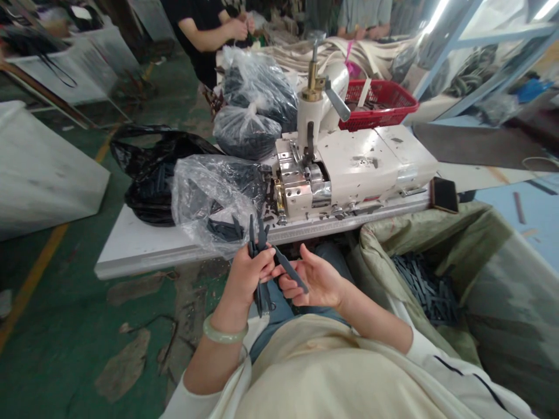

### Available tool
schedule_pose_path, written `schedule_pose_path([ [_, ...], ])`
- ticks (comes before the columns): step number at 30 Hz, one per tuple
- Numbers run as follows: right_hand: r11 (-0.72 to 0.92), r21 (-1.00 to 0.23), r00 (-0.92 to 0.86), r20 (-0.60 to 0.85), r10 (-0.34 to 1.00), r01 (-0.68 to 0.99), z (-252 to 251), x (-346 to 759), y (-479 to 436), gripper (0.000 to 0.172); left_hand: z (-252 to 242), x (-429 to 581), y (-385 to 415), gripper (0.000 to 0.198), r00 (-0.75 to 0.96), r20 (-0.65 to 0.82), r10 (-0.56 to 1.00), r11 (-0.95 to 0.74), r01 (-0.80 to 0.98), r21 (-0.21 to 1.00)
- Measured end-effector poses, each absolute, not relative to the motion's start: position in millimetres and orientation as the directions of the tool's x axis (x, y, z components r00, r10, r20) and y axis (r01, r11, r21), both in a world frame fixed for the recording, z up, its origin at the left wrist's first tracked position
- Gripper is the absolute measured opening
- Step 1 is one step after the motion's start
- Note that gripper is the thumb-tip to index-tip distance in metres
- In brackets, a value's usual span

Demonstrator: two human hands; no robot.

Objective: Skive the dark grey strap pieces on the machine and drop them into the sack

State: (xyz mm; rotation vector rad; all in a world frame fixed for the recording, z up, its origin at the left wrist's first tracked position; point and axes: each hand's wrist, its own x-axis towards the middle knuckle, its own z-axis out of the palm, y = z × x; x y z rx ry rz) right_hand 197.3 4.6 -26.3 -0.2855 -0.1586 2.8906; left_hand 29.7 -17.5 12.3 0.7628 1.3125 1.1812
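My left hand [247, 282], with a pale green bangle [225, 330] on its wrist, is closed around a bunch of dark flat strips [259, 273] held upright. One dark strip [290, 269] slants from that bunch across to my right hand [317, 279]. The fingers of my right hand are apart, and their tips touch this strip without closing on it. Both hands are over my lap, just in front of the white table's edge [144, 256]. A clear plastic bag of dark strips [213, 201] lies on the table close beyond my left hand.
A cream industrial machine [349, 166] stands on the table, with a red basket [378, 105] behind it and a phone [444, 195] at its right. More bags sit to its left. A lined bin of dark strips [423, 285] stands at my right. Two people work beyond the table.
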Motion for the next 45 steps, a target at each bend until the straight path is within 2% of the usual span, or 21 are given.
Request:
schedule_pose_path([
  [3, -0.926, -0.227, -0.905, -0.239, 0.353, -0.302, -20, 203, 11, 0.082, 12, 22, -12, 0.016, -0.183, -0.304, 0.935, 0.249, -0.273, 0.929],
  [6, -0.884, -0.336, -0.865, -0.274, 0.422, -0.325, -19, 205, 16, 0.073, 9, 16, -6, 0.017, -0.206, -0.296, 0.933, 0.231, -0.290, 0.929],
  [8, -0.818, -0.487, -0.826, -0.291, 0.483, -0.307, -22, 201, 17, 0.063, 6, 16, -3, 0.016, -0.221, -0.283, 0.933, 0.221, -0.267, 0.938],
  [11, -0.583, -0.793, -0.737, -0.284, 0.613, -0.179, -29, 187, 19, 0.043, 5, 20, 1, 0.017, -0.222, -0.281, 0.934, 0.230, -0.229, 0.946],
  [14, -0.363, -0.928, -0.630, -0.234, 0.740, -0.082, -32, 175, 33, 0.039, 6, 18, 3, 0.022, -0.253, -0.281, 0.926, 0.214, -0.260, 0.941],
  [17, -0.285, -0.950, -0.441, -0.203, 0.874, -0.127, -27, 177, 64, 0.039, 7, 6, 3, 0.025, -0.295, -0.285, 0.912, 0.184, -0.326, 0.927],
  [20, -0.271, -0.947, -0.309, -0.208, 0.928, -0.174, -18, 188, 98, 0.039, 2, -9, 0, 0.026, -0.288, -0.307, 0.907, 0.197, -0.353, 0.915],
  [26, -0.273, -0.930, -0.294, -0.198, 0.935, -0.244, -11, 200, 129, 0.039, -13, -18, -7, 0.028, -0.263, -0.358, 0.896, 0.236, -0.399, 0.886],
  [35, -0.355, -0.869, -0.223, -0.292, 0.930, -0.346, -7, 200, 145, 0.027, -18, -19, -6, 0.032, -0.274, -0.378, 0.884, 0.247, -0.413, 0.877],
  [42, -0.257, -0.873, -0.026, -0.271, 0.962, -0.414, -4, 214, 138, 0.028, -14, -19, -6, 0.030, -0.235, -0.386, 0.892, 0.262, -0.428, 0.865],
  [45, -0.203, -0.914, 0.110, -0.256, 0.960, -0.352, -7, 244, 115, 0.033, -9, -17, -5, 0.035, -0.143, -0.404, 0.903, 0.302, -0.456, 0.837],
])
